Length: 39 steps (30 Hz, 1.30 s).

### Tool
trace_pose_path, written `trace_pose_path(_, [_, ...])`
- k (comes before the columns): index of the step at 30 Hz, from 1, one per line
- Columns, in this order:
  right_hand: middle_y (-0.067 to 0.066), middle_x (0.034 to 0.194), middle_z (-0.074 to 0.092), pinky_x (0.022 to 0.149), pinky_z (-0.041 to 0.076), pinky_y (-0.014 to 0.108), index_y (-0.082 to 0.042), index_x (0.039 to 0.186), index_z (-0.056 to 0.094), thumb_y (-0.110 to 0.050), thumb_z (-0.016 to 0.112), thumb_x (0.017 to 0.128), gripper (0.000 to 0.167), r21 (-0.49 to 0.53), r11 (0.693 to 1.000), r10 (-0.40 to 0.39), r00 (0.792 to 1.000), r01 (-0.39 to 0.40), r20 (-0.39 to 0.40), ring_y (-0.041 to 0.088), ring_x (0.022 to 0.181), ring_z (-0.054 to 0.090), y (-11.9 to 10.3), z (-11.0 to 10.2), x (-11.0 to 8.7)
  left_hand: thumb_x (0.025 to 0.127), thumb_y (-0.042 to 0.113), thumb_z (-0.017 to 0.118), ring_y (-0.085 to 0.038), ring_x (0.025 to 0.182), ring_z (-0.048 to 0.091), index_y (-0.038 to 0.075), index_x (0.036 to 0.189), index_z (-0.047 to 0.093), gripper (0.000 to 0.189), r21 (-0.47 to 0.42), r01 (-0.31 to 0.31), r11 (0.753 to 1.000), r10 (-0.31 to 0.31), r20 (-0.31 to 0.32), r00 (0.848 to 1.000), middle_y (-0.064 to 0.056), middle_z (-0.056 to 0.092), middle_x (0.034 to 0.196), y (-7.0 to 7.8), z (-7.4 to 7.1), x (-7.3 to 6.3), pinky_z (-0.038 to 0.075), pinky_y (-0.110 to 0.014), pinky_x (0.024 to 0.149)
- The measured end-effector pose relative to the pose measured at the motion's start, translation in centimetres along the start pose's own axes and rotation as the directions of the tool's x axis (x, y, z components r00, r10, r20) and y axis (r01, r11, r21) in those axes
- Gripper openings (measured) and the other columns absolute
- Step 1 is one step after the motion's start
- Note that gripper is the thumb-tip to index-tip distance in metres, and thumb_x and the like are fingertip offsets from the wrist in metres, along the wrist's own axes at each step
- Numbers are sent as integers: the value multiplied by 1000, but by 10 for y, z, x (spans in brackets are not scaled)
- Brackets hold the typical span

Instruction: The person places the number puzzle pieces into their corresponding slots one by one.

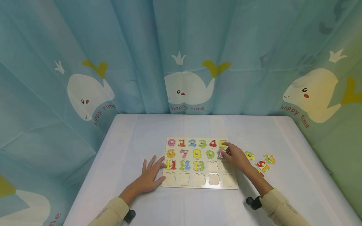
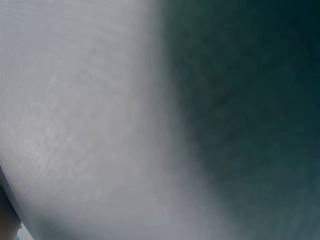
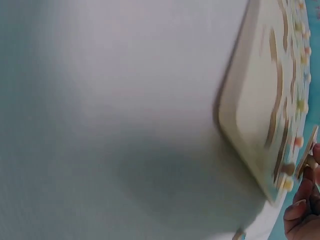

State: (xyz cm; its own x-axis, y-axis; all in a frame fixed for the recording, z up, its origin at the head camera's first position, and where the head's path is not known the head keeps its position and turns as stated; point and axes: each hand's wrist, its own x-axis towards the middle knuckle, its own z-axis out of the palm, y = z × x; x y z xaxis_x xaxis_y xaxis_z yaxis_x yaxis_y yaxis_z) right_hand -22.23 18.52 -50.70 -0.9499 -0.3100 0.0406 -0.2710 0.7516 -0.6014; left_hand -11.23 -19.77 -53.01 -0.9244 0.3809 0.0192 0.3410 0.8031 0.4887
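A wooden number puzzle board (image 1: pixel 189 185) lies on the table, with knobbed number pieces in its upper rows. My left hand (image 1: pixel 149 177) rests at the board's left edge, fingers spread, beside the 11 piece (image 1: pixel 171 165). At the right end of the second row, my right hand (image 1: pixel 236 157) pinches a pink number piece (image 1: pixel 221 153), partly covered by the fingers. The right wrist view has this piece (image 3: pixel 306 152) tilted, close over the board (image 3: pixel 245 112). The left wrist view shows mostly blurred table.
Loose number pieces lie right of the board: a green and yellow one (image 1: pixel 249 155), a red and orange one (image 1: pixel 263 166) and a 16-like one (image 1: pixel 269 159), with others partly behind the right forearm. A blue whale-print curtain (image 1: pixel 135 78) hangs behind the white table (image 1: pixel 141 131).
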Motion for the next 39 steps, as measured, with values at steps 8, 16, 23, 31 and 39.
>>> trace_pose_path(8, [-5,75,56,62,46,30,0,122,56,-15,70,85,42,44,995,-90,994,87,69,10,67,51,-13,13,-11,90,33,56,-39,140,9,17,123,49,37,-1,5,1000,-5,7,1000,-10,27,152,1,-1,0,-3,-67,102])
trace_pose_path(16, [-6,71,54,59,43,27,0,120,56,-12,72,82,43,73,994,-86,989,78,118,10,64,49,-15,22,-19,89,33,56,-38,140,9,18,123,49,37,6,7,1000,-7,6,1000,-9,27,152,0,1,1,-3,-66,102])
trace_pose_path(23, [-6,72,57,62,45,29,-3,123,55,-12,73,81,46,83,996,-24,992,14,122,10,65,51,-20,28,-20,89,33,56,-38,140,9,17,123,50,38,-8,0,1000,0,0,1000,-9,27,152,-2,1,1,-4,-66,102])
trace_pose_path(31, [-3,72,56,60,44,28,-2,121,51,-12,75,80,49,104,993,37,995,-46,94,13,64,50,-32,34,-21,89,33,56,-38,140,8,17,123,50,37,-12,-3,1000,3,-4,1000,-9,27,152,-2,1,1,-5,-66,102])
trace_pose_path(39, [0,73,55,59,43,28,-4,105,45,-10,75,79,40,108,987,109,991,-118,81,15,65,50,-39,39,-20,89,32,57,-39,140,9,16,123,50,38,-18,-12,1000,12,-13,1000,-10,27,152,-2,1,0,-4,-66,102])
